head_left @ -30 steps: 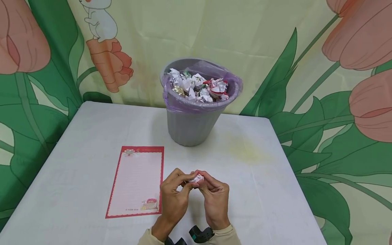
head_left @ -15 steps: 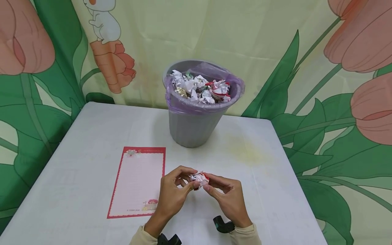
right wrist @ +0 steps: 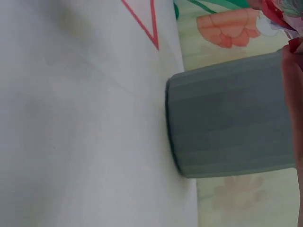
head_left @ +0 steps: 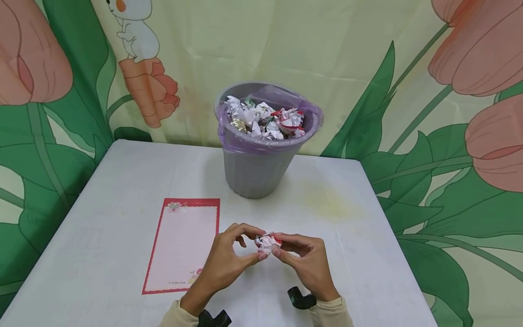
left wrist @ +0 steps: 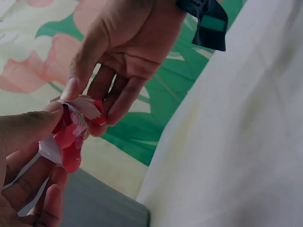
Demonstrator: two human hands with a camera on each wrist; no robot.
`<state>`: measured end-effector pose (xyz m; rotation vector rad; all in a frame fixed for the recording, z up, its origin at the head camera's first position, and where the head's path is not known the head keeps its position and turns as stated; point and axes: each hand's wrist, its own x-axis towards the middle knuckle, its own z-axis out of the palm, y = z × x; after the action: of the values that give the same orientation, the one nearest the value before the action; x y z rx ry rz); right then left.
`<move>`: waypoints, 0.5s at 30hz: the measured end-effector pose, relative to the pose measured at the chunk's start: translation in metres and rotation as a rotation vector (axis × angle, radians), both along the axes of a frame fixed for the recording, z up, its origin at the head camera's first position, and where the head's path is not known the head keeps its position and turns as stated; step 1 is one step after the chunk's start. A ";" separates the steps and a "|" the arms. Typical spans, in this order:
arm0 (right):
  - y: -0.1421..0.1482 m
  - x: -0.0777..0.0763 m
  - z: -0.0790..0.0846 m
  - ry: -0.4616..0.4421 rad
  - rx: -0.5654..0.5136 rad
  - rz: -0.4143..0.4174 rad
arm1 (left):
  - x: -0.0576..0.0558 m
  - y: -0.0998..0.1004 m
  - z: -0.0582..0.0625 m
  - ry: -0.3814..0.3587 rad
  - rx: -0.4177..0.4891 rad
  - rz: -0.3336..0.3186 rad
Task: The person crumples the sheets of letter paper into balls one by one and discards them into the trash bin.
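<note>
Between both hands is a crumpled ball of paper (head_left: pixel 267 244), white with red edges, above the table. My left hand (head_left: pixel 224 263) holds its left side between thumb and fingers. From the other side my right hand (head_left: pixel 308 261) pinches it with thumb and fingers. The left wrist view shows red and white folds on the paper ball (left wrist: pixel 71 137), with the right hand (left wrist: pixel 123 56) beyond it. Only a corner of the ball (right wrist: pixel 279 14) enters the right wrist view.
A grey bin (head_left: pixel 255 175) with a purple liner (head_left: pixel 261 144) stands at the back, heaped with crumpled paper (head_left: pixel 265 120). One flat red-bordered sheet (head_left: pixel 180 247) lies left of the hands on the white-covered table (head_left: pixel 102 254). A printed curtain (head_left: pixel 245 45) hangs behind.
Both hands have spread apart around the paper ball, and more of the ball now shows. The right hand has shifted to the right. Sheet and bin stay where they were.
</note>
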<state>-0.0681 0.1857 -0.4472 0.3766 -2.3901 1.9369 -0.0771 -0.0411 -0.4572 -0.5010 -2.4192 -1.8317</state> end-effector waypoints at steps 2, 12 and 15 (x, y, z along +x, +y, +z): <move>0.000 -0.001 0.002 -0.019 -0.007 0.020 | -0.001 -0.002 0.001 0.014 0.009 -0.013; 0.004 -0.007 0.018 0.043 0.112 0.095 | -0.010 -0.010 0.008 0.111 0.061 -0.061; 0.004 -0.009 0.020 0.093 0.104 0.097 | -0.013 -0.011 0.012 0.111 0.061 -0.088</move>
<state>-0.0773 0.1893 -0.4274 0.5843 -2.4623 1.7919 -0.0897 -0.0516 -0.4449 -0.6950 -2.2964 -1.8512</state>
